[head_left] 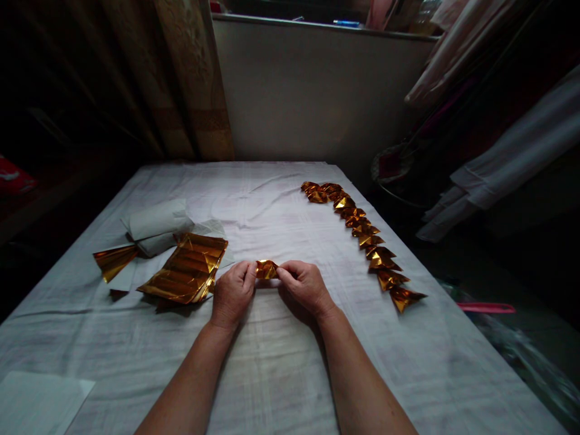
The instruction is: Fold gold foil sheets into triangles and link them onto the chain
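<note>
A small folded piece of gold foil paper (266,269) is stretched between my two hands, just above the cloth. My left hand (233,293) pinches its left end, thumb uppermost. At the other end, the thumb and fingers of my right hand (307,286) are closed on it. Close by on the left lies a stack of flat gold foil sheets (183,269), its edges uneven. To the right, a curved row of folded gold foil pieces (362,229) runs from the back toward the front, each touching or overlapping its neighbour.
A white cloth (281,205) with creases covers the table. Behind the stack are white paper sheets (156,223) and a fanned gold sheet (115,261). White paper (43,402) lies at front left. A pink handle (487,307) and hanging clothes (512,157) are beyond the right edge.
</note>
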A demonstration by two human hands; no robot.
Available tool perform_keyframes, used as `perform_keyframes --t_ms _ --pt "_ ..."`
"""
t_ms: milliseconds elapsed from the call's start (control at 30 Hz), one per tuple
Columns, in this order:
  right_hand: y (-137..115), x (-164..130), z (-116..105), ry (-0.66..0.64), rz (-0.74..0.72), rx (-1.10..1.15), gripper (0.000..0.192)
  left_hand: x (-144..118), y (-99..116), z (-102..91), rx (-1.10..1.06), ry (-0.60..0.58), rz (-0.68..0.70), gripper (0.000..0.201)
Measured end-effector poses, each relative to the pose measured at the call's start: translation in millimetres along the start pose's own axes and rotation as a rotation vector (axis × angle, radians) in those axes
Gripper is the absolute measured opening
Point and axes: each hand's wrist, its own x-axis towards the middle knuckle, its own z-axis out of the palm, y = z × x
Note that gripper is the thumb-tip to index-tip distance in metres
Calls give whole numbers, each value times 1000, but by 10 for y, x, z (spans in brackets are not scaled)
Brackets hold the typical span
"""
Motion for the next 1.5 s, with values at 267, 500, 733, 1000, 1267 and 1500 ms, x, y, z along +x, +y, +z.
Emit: perform_keyframes --t_ms 267,500,733,1000,1267,1500 --pt "-10 -1 -23 -15 -14 -25 27 -2 10 -11 -1 -7 6 37" --pt "44 -3 -108 -9 -55 -146 31 -4 42 -23 15 -8 14 40" --pt "105 6 -78 90 -48 -175 29 -4 72 -52 -38 -43 -15 40" --pt "125 14 -77 152 -4 -178 25 -18 23 -6 -81 -22 -17 35" --pt "158 34 -103 294 36 -127 28 -13 16 -30 -140 -37 -8 41" --pt "318 326 -290 513 142 -219 32 -4 -11 -38 -128 -16 -16 43"
